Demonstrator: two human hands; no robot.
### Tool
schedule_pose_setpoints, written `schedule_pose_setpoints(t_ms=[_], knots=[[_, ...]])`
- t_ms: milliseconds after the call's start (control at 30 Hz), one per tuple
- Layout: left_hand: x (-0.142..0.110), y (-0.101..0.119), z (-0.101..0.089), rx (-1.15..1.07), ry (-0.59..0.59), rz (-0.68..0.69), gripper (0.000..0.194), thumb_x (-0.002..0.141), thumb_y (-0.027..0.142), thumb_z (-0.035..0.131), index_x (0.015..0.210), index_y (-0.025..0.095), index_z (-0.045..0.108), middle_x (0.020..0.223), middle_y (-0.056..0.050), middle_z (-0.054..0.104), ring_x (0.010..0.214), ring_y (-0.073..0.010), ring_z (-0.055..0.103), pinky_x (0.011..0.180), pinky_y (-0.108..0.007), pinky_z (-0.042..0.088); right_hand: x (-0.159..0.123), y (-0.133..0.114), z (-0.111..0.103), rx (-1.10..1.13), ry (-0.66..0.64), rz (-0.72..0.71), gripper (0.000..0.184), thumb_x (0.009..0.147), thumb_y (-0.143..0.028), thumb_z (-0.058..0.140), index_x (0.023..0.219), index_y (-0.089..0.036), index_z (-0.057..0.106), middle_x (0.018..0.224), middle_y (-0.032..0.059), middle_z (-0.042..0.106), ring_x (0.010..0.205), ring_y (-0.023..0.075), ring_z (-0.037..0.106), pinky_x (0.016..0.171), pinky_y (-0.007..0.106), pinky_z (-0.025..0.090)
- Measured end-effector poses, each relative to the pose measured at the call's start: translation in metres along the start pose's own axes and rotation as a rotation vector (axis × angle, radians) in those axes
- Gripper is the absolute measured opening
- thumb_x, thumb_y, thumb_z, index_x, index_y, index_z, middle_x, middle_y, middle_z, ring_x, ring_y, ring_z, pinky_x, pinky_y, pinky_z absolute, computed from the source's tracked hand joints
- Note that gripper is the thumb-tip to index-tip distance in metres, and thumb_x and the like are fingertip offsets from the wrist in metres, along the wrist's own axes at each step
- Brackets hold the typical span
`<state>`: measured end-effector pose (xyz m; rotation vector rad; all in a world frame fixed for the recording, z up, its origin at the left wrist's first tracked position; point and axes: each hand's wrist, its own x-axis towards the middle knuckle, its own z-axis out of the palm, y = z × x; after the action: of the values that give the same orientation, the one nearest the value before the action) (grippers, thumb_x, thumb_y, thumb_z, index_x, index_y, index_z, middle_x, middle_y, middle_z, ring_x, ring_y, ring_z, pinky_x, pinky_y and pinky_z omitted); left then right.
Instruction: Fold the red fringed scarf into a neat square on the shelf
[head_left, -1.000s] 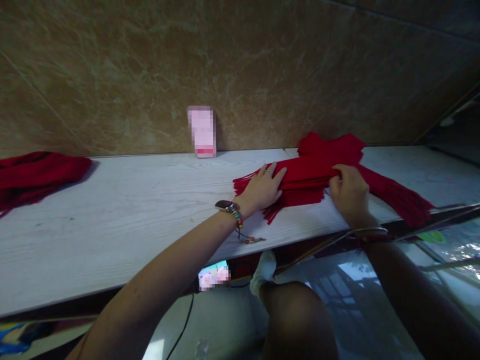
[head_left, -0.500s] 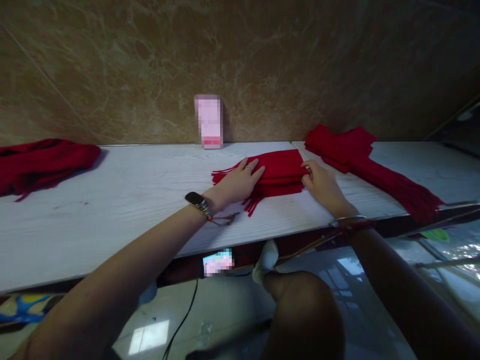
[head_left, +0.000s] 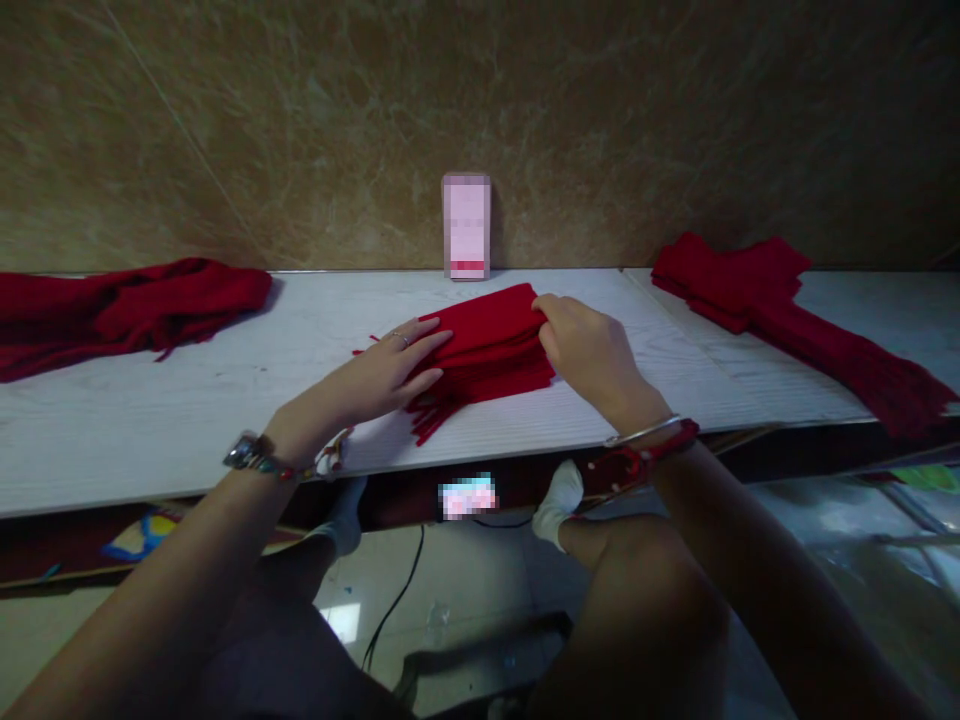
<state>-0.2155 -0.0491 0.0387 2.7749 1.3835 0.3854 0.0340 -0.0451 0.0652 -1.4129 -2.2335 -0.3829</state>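
Observation:
A folded red scarf (head_left: 487, 335) with fringed ends lies on the white wood-grain tabletop (head_left: 360, 300) in front of me. My left hand (head_left: 394, 365) rests on the scarf's fringed left end, fingers spread out and flat. At the scarf's right end, my right hand (head_left: 589, 345) pinches the upper corner of the fold between thumb and fingers. The layers show along the near side, and some fringe strands hang out below my left hand.
More red scarves (head_left: 757, 290) lie folded and trailing fringe at the right. A crumpled red cloth (head_left: 150, 305) sits at the left. A phone (head_left: 466, 230) leans against the brown marbled wall (head_left: 337, 130). Below the table edge is another lit screen (head_left: 469, 497).
Both hands have drawn the folded scarf leftward, away from the other red scarves at the right. The right hand has shifted to its upper right corner. My view has also turned.

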Motion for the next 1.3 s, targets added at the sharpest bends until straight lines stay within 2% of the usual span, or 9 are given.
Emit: schedule_pose_setpoints(t_ms=[133, 233, 400, 533, 700, 867, 967, 1100, 1300], knots=[[0.0, 0.008, 0.016, -0.012, 0.115, -0.013, 0.049, 0.091, 0.029, 0.036, 0.136, 0.01, 0.04, 0.145, -0.017, 0.035, 0.135, -0.0293, 0.029, 0.109, -0.048, 0.03, 0.006, 0.007, -0.001, -0.009, 0.111, -0.08, 0.032, 0.084, -0.009, 0.038, 0.105, -0.018, 0.06, 0.092, 0.0088, 0.067, 0.085, 0.0218, 0.06, 0.07, 0.032, 0.044], [-0.001, 0.015, 0.021, 0.002, 0.157, -0.024, 0.048, 0.091, 0.029, 0.037, 0.137, 0.014, 0.039, 0.147, -0.015, 0.032, 0.137, -0.0313, 0.023, 0.11, -0.051, 0.027, -0.002, 0.019, 0.012, 0.035, 0.099, -0.049, 0.033, 0.082, -0.009, 0.038, 0.105, -0.018, 0.06, 0.093, 0.0092, 0.068, 0.086, 0.0227, 0.061, 0.072, 0.034, 0.046], [-0.005, 0.017, 0.018, -0.079, 0.135, -0.007, 0.052, 0.092, 0.039, 0.039, 0.14, 0.019, 0.035, 0.151, -0.012, 0.025, 0.14, -0.0293, 0.015, 0.112, -0.05, 0.022, -0.024, 0.029, 0.04, 0.154, 0.061, 0.041, 0.034, 0.079, -0.009, 0.039, 0.104, -0.018, 0.06, 0.093, 0.0092, 0.069, 0.081, 0.0229, 0.063, 0.073, 0.037, 0.049], [-0.007, 0.011, 0.014, -0.18, 0.17, -0.059, 0.055, 0.093, 0.04, 0.036, 0.14, 0.014, 0.032, 0.149, -0.015, 0.028, 0.138, -0.026, 0.025, 0.113, -0.045, 0.023, -0.029, 0.023, 0.038, 0.154, 0.116, 0.076, 0.036, 0.078, -0.009, 0.041, 0.107, -0.019, 0.06, 0.094, 0.0098, 0.068, 0.082, 0.0242, 0.064, 0.074, 0.041, 0.05], [-0.008, 0.011, 0.015, -0.148, 0.214, -0.09, 0.05, 0.091, 0.032, 0.038, 0.137, 0.01, 0.038, 0.146, -0.018, 0.033, 0.134, -0.0233, 0.034, 0.111, -0.041, 0.028, -0.015, 0.014, 0.02, 0.055, 0.091, -0.172, 0.045, 0.077, -0.004, 0.047, 0.118, -0.019, 0.059, 0.125, 0.0145, 0.058, 0.114, 0.0287, 0.054, 0.089, 0.047, 0.047], [-0.006, 0.013, 0.022, -0.03, 0.212, -0.091, 0.047, 0.088, 0.016, 0.038, 0.134, 0.007, 0.041, 0.144, -0.02, 0.036, 0.133, -0.0264, 0.034, 0.108, -0.044, 0.034, 0.003, 0.012, 0.018, 0.078, -0.073, -0.425, 0.045, 0.081, -0.002, 0.044, 0.12, -0.019, 0.059, 0.123, 0.011, 0.063, 0.118, 0.0245, 0.054, 0.098, 0.047, 0.043], [-0.006, 0.01, 0.026, 0.03, 0.236, -0.117, 0.052, 0.084, 0.006, 0.035, 0.135, 0.009, 0.041, 0.143, -0.019, 0.039, 0.132, -0.0261, 0.038, 0.105, -0.045, 0.038, 0.006, 0.016, 0.023, 0.114, -0.087, -0.419, 0.045, 0.082, -0.001, 0.042, 0.12, -0.017, 0.059, 0.121, 0.0107, 0.064, 0.112, 0.022, 0.058, 0.095, 0.043, 0.047], [-0.01, 0.006, 0.022, 0.024, 0.3, -0.188, 0.053, 0.083, 0.007, 0.036, 0.135, 0.013, 0.042, 0.141, -0.014, 0.044, 0.123, -0.0231, 0.049, 0.102, -0.042, 0.042, 0.001, 0.021, 0.03, 0.213, -0.047, -0.368, 0.047, 0.082, 0.0, 0.039, 0.121, -0.017, 0.058, 0.121, 0.0087, 0.064, 0.11, 0.0202, 0.06, 0.094, 0.042, 0.05], [-0.019, 0.01, 0.006, -0.008, 0.324, -0.063, 0.045, 0.088, 0.011, 0.032, 0.128, 0.014, 0.052, 0.14, -0.013, 0.046, 0.128, -0.0217, 0.043, 0.104, -0.043, 0.04, -0.009, 0.021, 0.037, 0.312, 0.092, -0.318, 0.046, 0.084, -0.001, 0.035, 0.12, -0.016, 0.059, 0.12, 0.0089, 0.065, 0.113, 0.0194, 0.058, 0.101, 0.041, 0.046]])
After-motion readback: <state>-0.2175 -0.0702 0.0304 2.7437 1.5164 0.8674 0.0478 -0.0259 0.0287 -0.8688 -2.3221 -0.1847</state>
